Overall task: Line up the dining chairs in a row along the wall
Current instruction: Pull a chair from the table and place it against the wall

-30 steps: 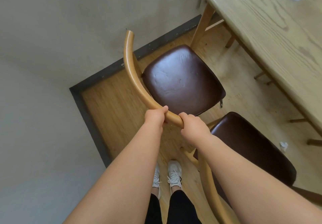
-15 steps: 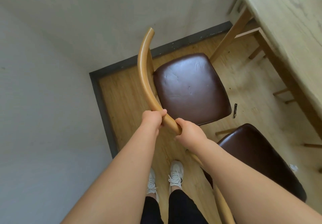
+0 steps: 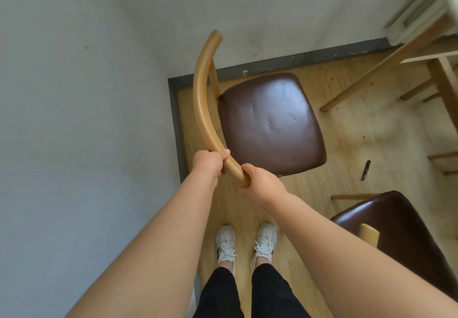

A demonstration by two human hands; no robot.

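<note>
- The step in hand looks like placing the first dining chair point(image 3: 270, 124) in the corner: it stands near the corner where the left wall point(image 3: 74, 119) meets the far wall point(image 3: 272, 15), its curved backrest point(image 3: 202, 109) towards the left wall.
- The left hand point(image 3: 208, 163) and the right hand point(image 3: 262, 181) each have a clenched grip on the near end of the backrest, just beside each other.
- A second chair point(image 3: 401, 233) waits near right, well apart from the left wall.
- Next move, as I judge it: square the backrest to the left wall, let go, then fetch the second chair and set it alongside.
- The wooden table point(image 3: 421, 42) sits far right; its legs could catch a chair swung wide.
- No containers are in view.
</note>
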